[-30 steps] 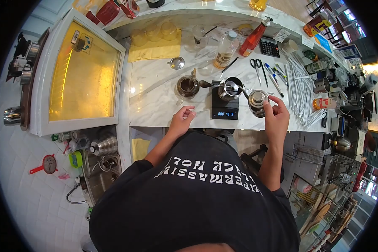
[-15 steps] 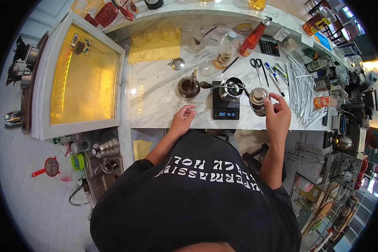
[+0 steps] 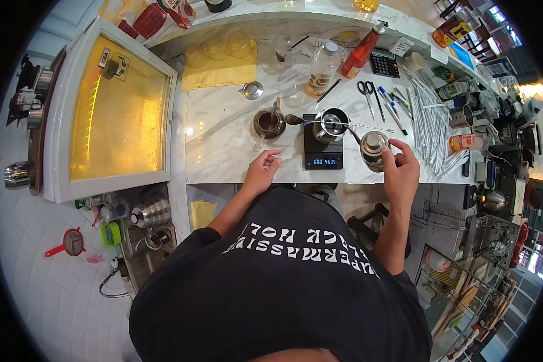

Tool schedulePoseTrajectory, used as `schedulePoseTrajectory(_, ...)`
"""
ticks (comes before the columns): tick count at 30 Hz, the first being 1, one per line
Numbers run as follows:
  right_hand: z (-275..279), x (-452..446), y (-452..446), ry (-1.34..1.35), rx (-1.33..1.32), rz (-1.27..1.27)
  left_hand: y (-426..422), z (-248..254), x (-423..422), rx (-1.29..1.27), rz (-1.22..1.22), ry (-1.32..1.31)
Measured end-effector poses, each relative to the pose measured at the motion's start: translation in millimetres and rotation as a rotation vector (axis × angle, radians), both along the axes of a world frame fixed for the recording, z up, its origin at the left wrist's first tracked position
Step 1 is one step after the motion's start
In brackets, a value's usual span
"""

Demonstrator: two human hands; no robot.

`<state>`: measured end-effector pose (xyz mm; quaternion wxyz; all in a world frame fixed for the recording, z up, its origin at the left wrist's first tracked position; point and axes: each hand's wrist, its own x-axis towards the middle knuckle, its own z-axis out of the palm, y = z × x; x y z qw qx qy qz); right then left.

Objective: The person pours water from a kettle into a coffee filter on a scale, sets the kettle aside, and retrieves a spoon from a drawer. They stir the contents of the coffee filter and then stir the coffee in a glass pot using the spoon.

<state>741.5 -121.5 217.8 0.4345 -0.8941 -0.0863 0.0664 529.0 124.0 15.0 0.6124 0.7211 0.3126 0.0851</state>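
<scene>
- Reaching toward the cup (image 3: pixel 330 128) with its spout, the kettle (image 3: pixel 374 151) is just right of the scale (image 3: pixel 324 152), grasped by the right hand (image 3: pixel 402 171).
- Cup on the scale; a spoon (image 3: pixel 294 119) crosses over it, close to the spout.
- Pot (image 3: pixel 269 125), dark inside, left of the scale.
- Bottle (image 3: pixel 320 75), scissors (image 3: pixel 366 95), pens (image 3: pixel 392 108) and straws (image 3: pixel 431 123) beyond.
- Right forearm extends forward, thumb and fingers bent around the kettle's near side.
- Left hand (image 3: pixel 262 170) half-curled near the counter (image 3: pixel 223 145) edge, gripping nothing visible.

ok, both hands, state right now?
Left hand: fingers loosely curled, nothing visible in it.
Right hand: closed on the metal gooseneck kettle.
</scene>
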Motion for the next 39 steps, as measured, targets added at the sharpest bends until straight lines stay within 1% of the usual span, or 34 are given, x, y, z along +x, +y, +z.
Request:
schedulePoseTrajectory(7, 3.1, -10.0, -1.2, 0.003, -0.04, 0.042, -1.1, 3.0, 0.6, -0.008, -0.024, -0.02)
schedulePoseTrajectory(10, 3.3, -12.9, 2.6, 0.002, -0.03, 0.028, -1.0, 9.8, 0.8, -0.039, -0.045, 0.021)
schedulePoseTrajectory(16, 3.1, -12.5, 9.6, -0.004, -0.007, 0.028, 3.1, 4.4, 1.2, -0.003, -0.04, -0.013)
schedulePoseTrajectory(19, 4.0, -11.0, 11.7, -0.014, 0.009, 0.026, 5.1, 7.9, 0.9, -0.036, -0.057, 0.027)
schedulePoseTrajectory(25, 9.3, -7.2, 11.8, -0.026, 0.006, 0.01, 7.3, 2.6, -0.1, -0.022, -0.062, 0.029)
schedulePoseTrajectory(28, 9.3, -6.1, 9.0, -0.035, -0.013, 0.001, 5.8, -1.3, -0.3, 0.004, -0.029, 0.009)
schedulePoseTrajectory(31, 8.8, -6.5, 5.7, -0.04, -0.019, -0.004, 7.0, -0.7, -1.2, -0.043, -0.052, 0.025)
schedulePoseTrajectory(39, 9.2, -12.2, 2.5, -0.017, -0.019, 0.013, 4.4, -6.0, -2.1, 0.012, -0.034, 0.002)
